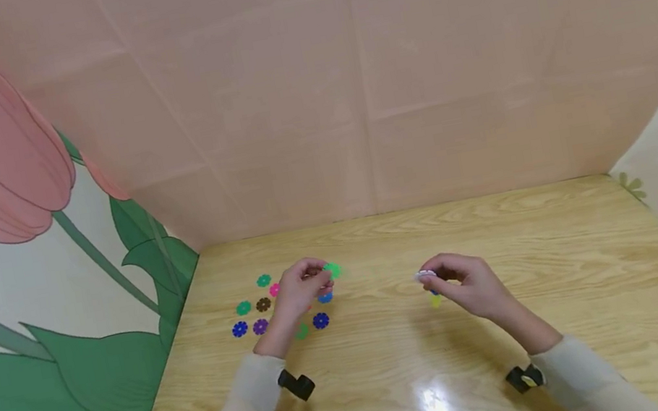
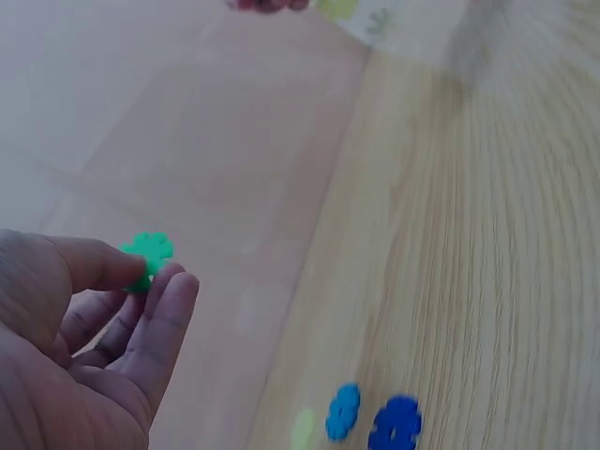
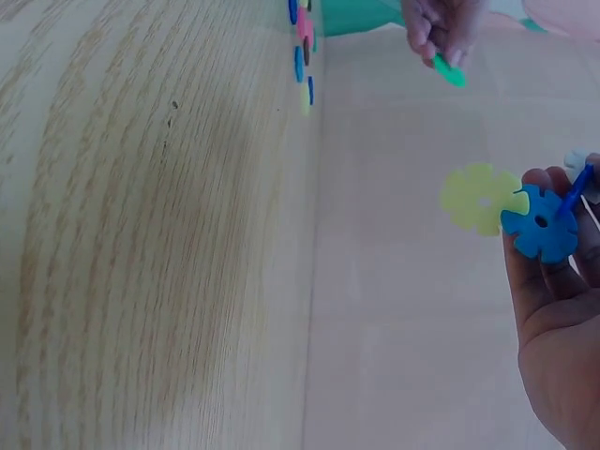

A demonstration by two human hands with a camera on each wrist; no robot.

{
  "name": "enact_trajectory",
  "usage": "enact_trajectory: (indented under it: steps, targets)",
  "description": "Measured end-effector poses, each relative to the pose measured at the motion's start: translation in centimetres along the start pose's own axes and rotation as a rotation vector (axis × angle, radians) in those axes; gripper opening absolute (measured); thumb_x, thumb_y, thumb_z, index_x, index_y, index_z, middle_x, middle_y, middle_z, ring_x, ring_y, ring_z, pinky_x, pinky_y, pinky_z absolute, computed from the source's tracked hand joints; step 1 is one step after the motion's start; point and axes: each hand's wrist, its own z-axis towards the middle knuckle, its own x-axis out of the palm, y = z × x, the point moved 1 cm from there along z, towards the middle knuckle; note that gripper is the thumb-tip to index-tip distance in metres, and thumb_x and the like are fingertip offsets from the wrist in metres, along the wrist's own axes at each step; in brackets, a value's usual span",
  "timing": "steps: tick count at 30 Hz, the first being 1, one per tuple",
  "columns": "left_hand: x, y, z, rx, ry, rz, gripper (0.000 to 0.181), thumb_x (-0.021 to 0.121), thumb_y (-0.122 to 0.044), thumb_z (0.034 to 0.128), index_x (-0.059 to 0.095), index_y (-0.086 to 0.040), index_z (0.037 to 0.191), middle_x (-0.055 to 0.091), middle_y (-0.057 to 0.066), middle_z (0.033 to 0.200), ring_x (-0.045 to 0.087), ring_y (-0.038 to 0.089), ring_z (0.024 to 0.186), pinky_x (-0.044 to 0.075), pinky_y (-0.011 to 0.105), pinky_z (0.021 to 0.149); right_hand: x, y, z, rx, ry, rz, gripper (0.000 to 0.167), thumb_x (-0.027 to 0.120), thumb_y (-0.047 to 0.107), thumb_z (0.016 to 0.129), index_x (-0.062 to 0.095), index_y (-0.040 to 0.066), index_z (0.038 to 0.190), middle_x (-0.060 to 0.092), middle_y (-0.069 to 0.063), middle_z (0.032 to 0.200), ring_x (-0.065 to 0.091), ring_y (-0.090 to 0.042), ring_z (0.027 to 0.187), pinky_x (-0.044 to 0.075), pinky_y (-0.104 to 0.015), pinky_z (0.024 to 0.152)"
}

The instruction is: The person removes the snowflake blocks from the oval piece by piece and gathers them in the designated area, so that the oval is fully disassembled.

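Note:
My left hand (image 1: pixel 300 293) is raised over the left side of the table and pinches a bright green flower-shaped plastic disc (image 2: pixel 153 247) between thumb and fingers. Opposite it, my right hand (image 1: pixel 471 283) holds a small chain of interlocked flower discs above the table. In the right wrist view the chain shows a yellow disc (image 3: pixel 473 199) slotted into a blue disc (image 3: pixel 541 225). A dark blue disc (image 3: pixel 576 191) stands edge-on beside that, and a white disc (image 3: pixel 576 161) is partly cut off at the frame's edge. The two hands are apart.
Several loose flower discs lie on the wooden table (image 1: pixel 385 372) around and under my left hand, among them a brown disc (image 1: pixel 263 304), a purple disc (image 1: pixel 260 326) and a dark blue disc (image 1: pixel 321 321). A pink backdrop (image 1: pixel 309 91) rises behind the table.

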Motion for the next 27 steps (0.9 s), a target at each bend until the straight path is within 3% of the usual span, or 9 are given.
enact_trajectory:
  steps: [5,10,14,19,23,27]
  targets:
    - [-1.9,0.9,0.9,-0.030,-0.046,-0.004,0.024,0.067,-0.005,0.0965,0.064,-0.001,0.120,0.064,0.011,0.098,0.071,0.019,0.086,0.061,0.033,0.080,0.1,0.0,0.1,-0.002,0.010,-0.004,0.023,0.066,-0.013,0.090,0.072,0.006,0.101,0.071,-0.012,0.087,0.065,-0.023,0.069,0.056,-0.024,0.065]
    - [-3.5,1.6,1.5,-0.071,-0.098,0.008,0.027,0.066,-0.003,0.0965,0.063,-0.002,0.124,0.062,0.012,0.102,0.071,0.021,0.087,0.059,0.042,0.088,0.1,0.1,0.0,0.021,0.025,-0.024,0.022,0.067,-0.011,0.091,0.072,0.008,0.102,0.071,-0.011,0.087,0.065,-0.023,0.070,0.056,-0.023,0.066]
    - [-4.7,2.3,2.0,-0.096,-0.142,0.047,0.028,0.064,-0.002,0.0965,0.063,-0.002,0.124,0.061,0.013,0.104,0.071,0.028,0.091,0.059,0.041,0.088,0.2,0.2,0.0,0.026,0.032,-0.025,0.021,0.067,-0.009,0.091,0.072,0.009,0.101,0.071,-0.010,0.087,0.065,-0.023,0.070,0.056,-0.024,0.066]
    - [-6.3,3.3,3.8,-0.091,-0.181,0.104,0.026,0.063,-0.002,0.0964,0.064,-0.001,0.123,0.062,0.014,0.102,0.071,0.028,0.091,0.060,0.037,0.085,0.2,0.2,0.0,0.034,0.035,-0.023,0.020,0.068,-0.009,0.091,0.072,0.009,0.100,0.071,-0.008,0.086,0.066,-0.022,0.071,0.056,-0.024,0.066]
    - [-7.5,3.9,5.4,-0.109,-0.194,0.148,0.027,0.061,-0.005,0.0974,0.063,0.000,0.124,0.062,0.014,0.102,0.070,0.021,0.089,0.060,0.037,0.085,0.2,0.1,-0.1,0.049,0.043,-0.018,0.020,0.068,-0.008,0.092,0.072,0.009,0.100,0.071,-0.009,0.088,0.067,-0.020,0.073,0.057,-0.024,0.067]
    - [-7.9,4.4,6.4,-0.159,-0.167,0.169,0.029,0.059,-0.006,0.0992,0.061,0.001,0.127,0.064,0.016,0.106,0.070,0.025,0.093,0.059,0.039,0.089,0.1,0.2,-0.3,0.060,0.054,-0.018,0.019,0.068,-0.007,0.092,0.072,0.009,0.100,0.071,-0.010,0.088,0.067,-0.019,0.073,0.057,-0.023,0.068]
